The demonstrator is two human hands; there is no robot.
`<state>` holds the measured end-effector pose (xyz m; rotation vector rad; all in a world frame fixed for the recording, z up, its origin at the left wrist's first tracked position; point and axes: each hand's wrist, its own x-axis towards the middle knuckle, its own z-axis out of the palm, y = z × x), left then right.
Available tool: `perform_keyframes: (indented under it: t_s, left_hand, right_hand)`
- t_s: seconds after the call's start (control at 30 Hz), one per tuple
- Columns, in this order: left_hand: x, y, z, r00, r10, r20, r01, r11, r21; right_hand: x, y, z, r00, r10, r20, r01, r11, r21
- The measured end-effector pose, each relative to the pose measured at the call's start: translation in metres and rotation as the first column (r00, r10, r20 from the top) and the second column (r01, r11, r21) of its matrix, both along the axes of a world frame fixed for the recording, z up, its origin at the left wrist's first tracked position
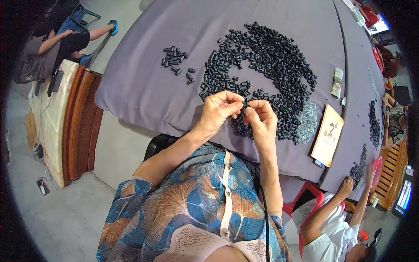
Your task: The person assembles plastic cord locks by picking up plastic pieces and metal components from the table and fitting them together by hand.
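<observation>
Over the near edge of a large heap of small black plastic parts [279, 56], both hands meet fingertip to fingertip. My left hand [218, 111] is closed in a pinch, thumb against forefinger. My right hand [262, 122] pinches from the other side. A small dark piece seems to sit between the fingertips, but it is too small and partly covered to make out well. Clear small parts [307, 122] lie in a pile to the right of my right hand. A smaller group of black parts [174, 59] lies apart on the left of the grey cloth [144, 96].
A booklet [328, 136] and a small packet [337, 83] lie at the right. Beyond them, a person in white [325, 218] reaches toward another black pile [359, 168]. Another person [395, 120] sits farther back. A wooden bench [80, 126] stands left, near a seated person's leg [100, 32].
</observation>
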<state>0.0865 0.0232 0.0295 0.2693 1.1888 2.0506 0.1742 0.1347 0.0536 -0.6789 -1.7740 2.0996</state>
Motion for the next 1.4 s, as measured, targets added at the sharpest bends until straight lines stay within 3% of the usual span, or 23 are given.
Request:
perform_keyframes:
  t_s: [0.3,0.4,0.6,0.7,0.93,1.13,1.3,1.4]
  left_hand:
    - [0.001,-0.001,0.003,0.997,0.005,-0.075,-0.007,1.0,-0.024]
    - [0.003,-0.002,0.015,0.995,-0.018,-0.101,0.007,0.994,-0.108]
    - [0.005,-0.003,0.005,0.99,-0.003,-0.144,0.001,1.0,-0.016]
    - [0.008,-0.003,0.003,0.97,0.049,-0.238,-0.061,0.997,-0.045]
    - [0.014,0.001,0.006,0.95,0.144,-0.278,-0.148,0.989,0.006]
    - [0.017,0.003,0.011,0.85,0.207,-0.484,-0.254,0.967,-0.032]
    - [0.015,0.004,0.001,0.772,0.197,-0.605,-0.308,0.948,-0.084]
    - [0.014,0.005,-0.001,0.836,0.22,-0.503,-0.276,0.96,-0.039]
  right_hand:
    - [0.001,-0.001,-0.001,0.999,-0.001,0.04,0.0,1.0,0.012]
    - [0.003,-0.002,-0.001,1.0,0.005,0.029,-0.004,0.999,-0.032]
    - [0.004,-0.008,-0.001,0.999,-0.023,-0.022,0.021,0.995,-0.099]
    - [0.004,-0.01,-0.002,0.998,-0.044,-0.038,0.04,0.995,-0.094]
    - [0.004,-0.009,0.001,0.997,-0.053,-0.06,0.047,0.994,-0.098]
    - [0.002,-0.009,0.002,0.995,-0.06,-0.074,0.055,0.996,-0.066]
    - [-0.002,-0.015,-0.005,0.992,-0.119,-0.044,0.122,0.989,0.083]
    - [-0.003,-0.019,-0.006,0.989,-0.148,-0.023,0.149,0.985,0.089]
